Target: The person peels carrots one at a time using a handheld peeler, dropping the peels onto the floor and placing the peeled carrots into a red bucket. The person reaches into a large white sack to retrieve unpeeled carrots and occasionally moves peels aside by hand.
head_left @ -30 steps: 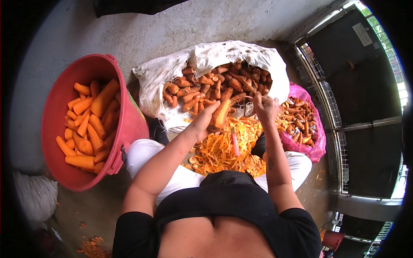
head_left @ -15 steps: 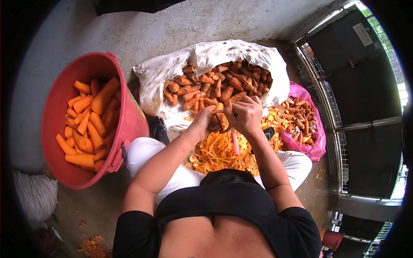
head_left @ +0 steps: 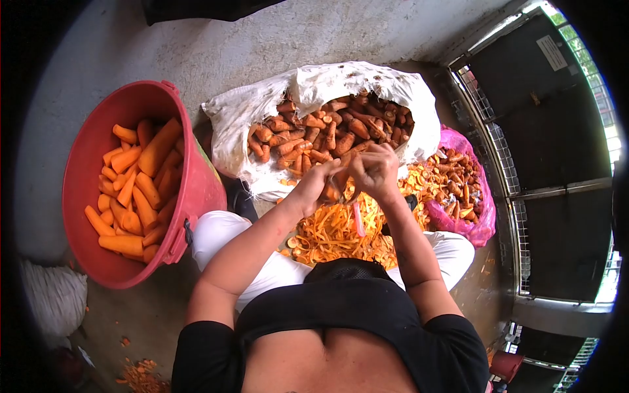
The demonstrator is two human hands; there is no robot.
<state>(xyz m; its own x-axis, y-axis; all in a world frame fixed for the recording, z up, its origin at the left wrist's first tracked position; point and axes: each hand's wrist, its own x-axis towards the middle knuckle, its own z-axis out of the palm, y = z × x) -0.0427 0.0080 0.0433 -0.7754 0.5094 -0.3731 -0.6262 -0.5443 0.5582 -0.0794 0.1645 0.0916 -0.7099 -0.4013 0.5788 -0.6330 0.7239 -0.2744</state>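
My left hand (head_left: 317, 188) is closed round a carrot (head_left: 334, 188), partly hidden by the fingers. Close beside it, my right hand (head_left: 375, 171) is curled in a fist, slightly blurred; what it grips is too small and smeared to name. Beneath both hands lies a heap of orange peelings (head_left: 341, 236), with a pink strip (head_left: 359, 219) on it. Just beyond the hands, unpeeled carrots (head_left: 345, 143) fill a torn white sack (head_left: 255, 105).
A red bucket (head_left: 211, 190) at the left holds peeled carrots (head_left: 149, 187). At the right is a pink bag (head_left: 485, 226) of carrot pieces. A white bundle (head_left: 56, 295) lies lower left, and a dark metal gate (head_left: 557, 144) runs along the right.
Both hands have shifted slightly, the right one turning a little at the wrist. The carrot in my left hand sits at a different angle.
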